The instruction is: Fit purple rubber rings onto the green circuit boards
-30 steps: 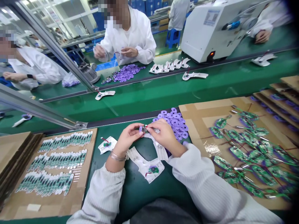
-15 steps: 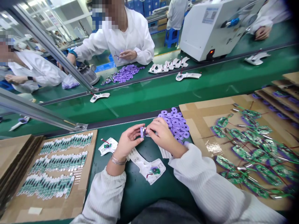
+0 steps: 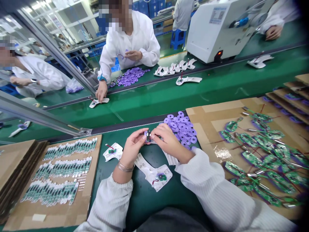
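Between my two hands is a small purple and dark part [image 3: 147, 136], its exact kind too small to make out. My left hand [image 3: 134, 141] pinches it from the left with thumb and fingers. My right hand [image 3: 166, 138] has its fingertips closed at the part's right side; what they grip there is mostly hidden. Below the hands lies a curved white plastic shell [image 3: 147, 169] with a small green circuit board [image 3: 160, 177] and a red wire. Another white shell [image 3: 108, 156] sits left of my left wrist, and a third [image 3: 172, 159] is partly covered by my right forearm.
Purple rings [image 3: 181, 127] are heaped beyond my right hand. Cardboard at left [image 3: 90, 193] carries rows of narrow boards; cardboard at right [image 3: 205, 114] carries green boards with wires. Across the green conveyor belt [image 3: 135, 104], a co-worker's hand [image 3: 101, 91] touches a white shell.
The small part has turned in my fingers, showing a darker side. White shells on the belt have shifted left. The co-worker's hand has come down onto one of them.
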Demonstrator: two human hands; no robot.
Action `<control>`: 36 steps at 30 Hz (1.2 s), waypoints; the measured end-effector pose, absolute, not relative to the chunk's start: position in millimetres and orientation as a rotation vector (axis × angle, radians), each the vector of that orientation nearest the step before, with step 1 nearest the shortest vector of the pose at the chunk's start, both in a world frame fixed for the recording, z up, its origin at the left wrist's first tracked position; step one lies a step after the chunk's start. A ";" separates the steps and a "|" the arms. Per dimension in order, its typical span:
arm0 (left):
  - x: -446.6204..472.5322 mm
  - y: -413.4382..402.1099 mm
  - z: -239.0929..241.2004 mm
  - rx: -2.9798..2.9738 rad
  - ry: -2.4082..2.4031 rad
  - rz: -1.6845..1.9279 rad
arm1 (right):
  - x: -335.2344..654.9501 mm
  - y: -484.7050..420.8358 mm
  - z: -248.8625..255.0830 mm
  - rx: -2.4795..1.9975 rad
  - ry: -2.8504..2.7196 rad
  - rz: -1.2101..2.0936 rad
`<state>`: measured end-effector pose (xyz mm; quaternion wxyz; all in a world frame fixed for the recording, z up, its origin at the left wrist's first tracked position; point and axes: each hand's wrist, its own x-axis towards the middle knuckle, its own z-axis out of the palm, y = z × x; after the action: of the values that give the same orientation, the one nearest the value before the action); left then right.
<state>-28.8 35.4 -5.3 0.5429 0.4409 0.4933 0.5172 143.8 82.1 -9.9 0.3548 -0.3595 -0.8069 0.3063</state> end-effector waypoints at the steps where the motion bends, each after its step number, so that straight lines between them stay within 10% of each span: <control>1: -29.1 35.6 -6.5 1.044 1.181 1.236 | 143.9 82.3 -9.8 -0.925 -2.086 0.790; 15: -17.6 36.2 5.0 1.243 1.439 1.185 | 145.5 73.2 -10.6 -0.842 -2.280 0.075; 36: -19.6 35.3 7.8 1.277 1.376 1.152 | 144.3 75.3 -13.8 -0.823 -2.128 0.179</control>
<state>-19.6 35.3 7.8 0.4525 0.5169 0.5572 0.4664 144.3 75.3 -13.8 0.4136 -0.3275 -0.8465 0.0713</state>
